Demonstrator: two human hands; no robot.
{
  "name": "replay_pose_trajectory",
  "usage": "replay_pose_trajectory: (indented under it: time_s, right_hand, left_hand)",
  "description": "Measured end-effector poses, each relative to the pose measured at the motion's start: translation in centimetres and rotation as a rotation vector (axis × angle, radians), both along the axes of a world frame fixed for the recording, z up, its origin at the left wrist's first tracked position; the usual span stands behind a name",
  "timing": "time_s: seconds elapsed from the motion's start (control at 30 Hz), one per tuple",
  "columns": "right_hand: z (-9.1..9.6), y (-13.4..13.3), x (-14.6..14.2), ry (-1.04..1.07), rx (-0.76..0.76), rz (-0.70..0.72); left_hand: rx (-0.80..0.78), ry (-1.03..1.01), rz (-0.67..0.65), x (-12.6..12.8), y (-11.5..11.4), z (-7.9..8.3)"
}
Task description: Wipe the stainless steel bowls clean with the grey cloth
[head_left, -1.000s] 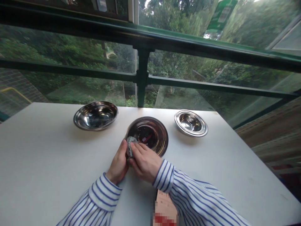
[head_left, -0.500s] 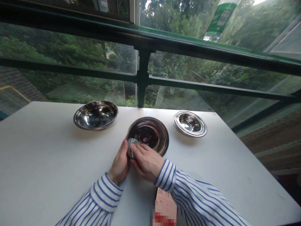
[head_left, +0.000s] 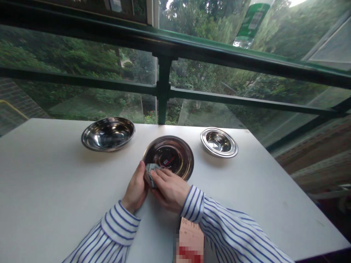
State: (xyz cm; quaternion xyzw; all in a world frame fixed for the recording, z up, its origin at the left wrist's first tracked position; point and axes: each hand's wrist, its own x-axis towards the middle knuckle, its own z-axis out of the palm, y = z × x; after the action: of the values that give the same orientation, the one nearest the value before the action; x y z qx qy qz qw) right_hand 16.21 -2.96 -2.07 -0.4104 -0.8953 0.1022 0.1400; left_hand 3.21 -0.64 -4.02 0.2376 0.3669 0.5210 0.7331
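A round shiny metal plate [head_left: 182, 153] with a small red and white label in its middle is before me on the white table. My left hand [head_left: 136, 188] grips its near left rim, the thumb at the edge and the fingers hidden below. My right hand [head_left: 170, 188] is closed on a grey checked cloth [head_left: 150, 171] and presses it against the plate's near left rim. Part of the bunched cloth lies under the right fingers.
A large metal bowl [head_left: 108, 135] stands at the back left of the white table [head_left: 55, 182], a smaller one [head_left: 219, 142] at the back right. A phone [head_left: 190, 237] showing a timer lies by my right sleeve. Beyond are a green railing [head_left: 163, 87] and a green-labelled bottle [head_left: 252, 23].
The right hand and cloth have shifted slightly along the near left rim, toward me. My left hand keeps its grip on the plate. The whole view has drifted a little.
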Motion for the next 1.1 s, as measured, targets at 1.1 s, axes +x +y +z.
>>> replay_pose_trajectory:
  time_s: [1.1]
  right_hand:
    - [-0.6,0.6,-1.2,0.104,0.037,-0.068]
  left_hand:
    - [-0.036,0.002,-0.018,-0.2,0.1,0.2]
